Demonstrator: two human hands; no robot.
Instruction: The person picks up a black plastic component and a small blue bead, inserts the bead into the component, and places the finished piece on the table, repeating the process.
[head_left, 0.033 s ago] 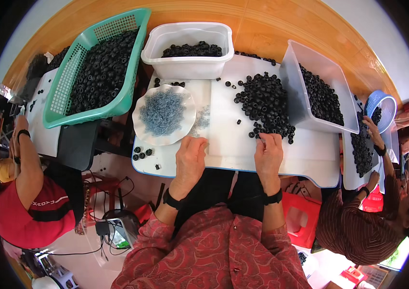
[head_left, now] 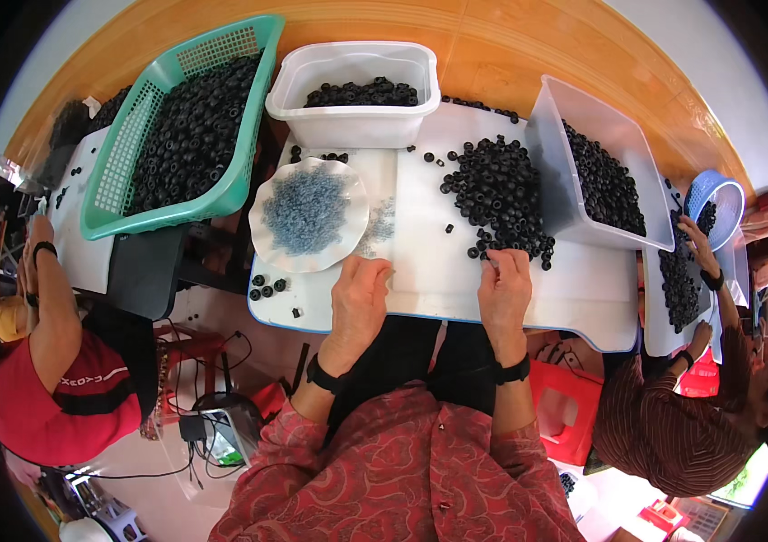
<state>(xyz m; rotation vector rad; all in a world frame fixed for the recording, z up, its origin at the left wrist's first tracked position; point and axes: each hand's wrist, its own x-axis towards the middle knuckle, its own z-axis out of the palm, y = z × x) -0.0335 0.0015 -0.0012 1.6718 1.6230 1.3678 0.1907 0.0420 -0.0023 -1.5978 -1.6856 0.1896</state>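
Both forearms come up from the near edge of the white tabletop [head_left: 583,298], wrists banded in black, and the hands sit knuckles-up just inside that edge. The left hand [head_left: 359,294] is curled loosely, fingers bent under, its fingertips at the seam where two white boards meet; whether anything is pinched beneath them I cannot tell. The right hand [head_left: 504,287] is folded tighter, fingertips tucked down right at the near fringe of the pile of black rings [head_left: 497,194], touching the closest pieces (if it has one gripped, the fingers hide it). That pile spreads toward the far edge of the tabletop, directly ahead of the right hand and well right of the left. Just beyond the left hand, toward the near left corner, lies a scalloped white plate [head_left: 268,244] heaped with small blue-grey pieces [head_left: 310,208], some spilled beside it. A few stray black rings [head_left: 266,286] lie at the left edge. At the far edge stands a white tub [head_left: 357,122] with more black rings, a clear bin [head_left: 556,181] leans at the right, and a green basket [head_left: 239,181] full of rings sits off to the left. Other people work at either side, one in a red shirt [head_left: 50,406], one in a striped shirt [head_left: 673,434].
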